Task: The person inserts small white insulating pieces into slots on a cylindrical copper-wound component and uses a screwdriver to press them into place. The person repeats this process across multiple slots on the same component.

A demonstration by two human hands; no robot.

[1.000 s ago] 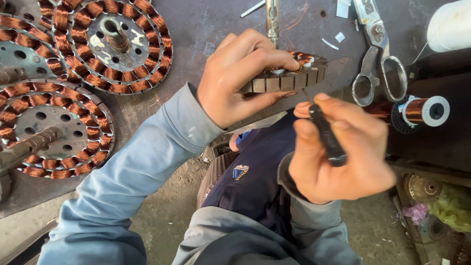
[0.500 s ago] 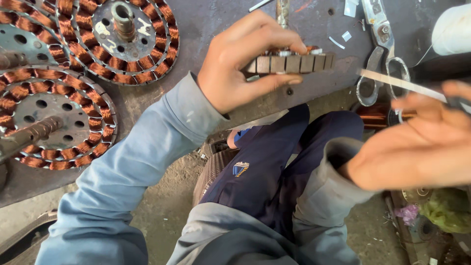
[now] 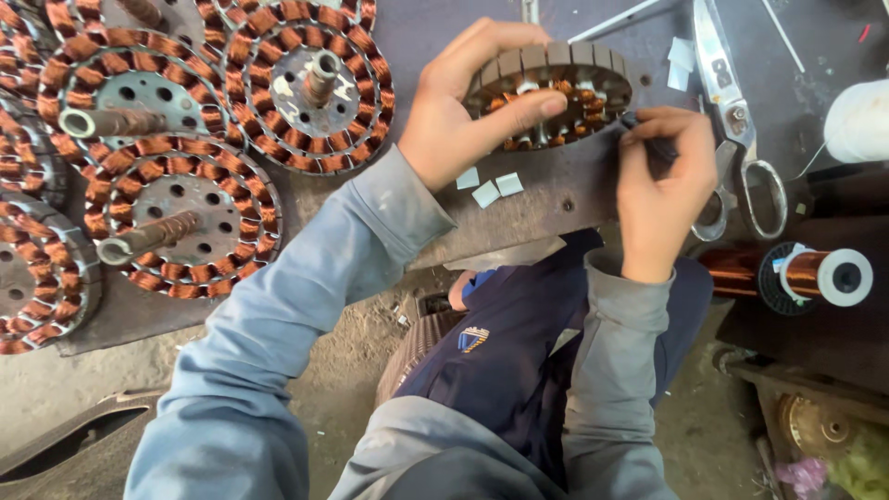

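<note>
The left hand (image 3: 463,111) grips a round stator (image 3: 556,93), thumb along its lower rim and fingers curled over the top edge. The stator is held tilted, just above the far edge of the dark worktop (image 3: 546,199). Copper windings show inside its ring of grey steel plates.

The right hand (image 3: 662,190) is closed around a thin dark tool (image 3: 648,139), fingertips pinched at the stator's right rim. The tool tip touches the stator there; its exact shape cannot be made out.

Three small white paper slips (image 3: 486,188) lie on the worktop just below the stator. Large scissors (image 3: 741,157) lie just beside the right hand, handles partly hidden behind it. A spool of copper wire (image 3: 815,273) lies to the right, apart from both hands. A white roll (image 3: 857,120) sits at the right edge.

To the left, several finished stators with shafts (image 3: 176,218) lie flat and close together, well apart from the hands.

Both forearms wear grey sleeves. Dark blue trousers show below the worktop edge.
</note>
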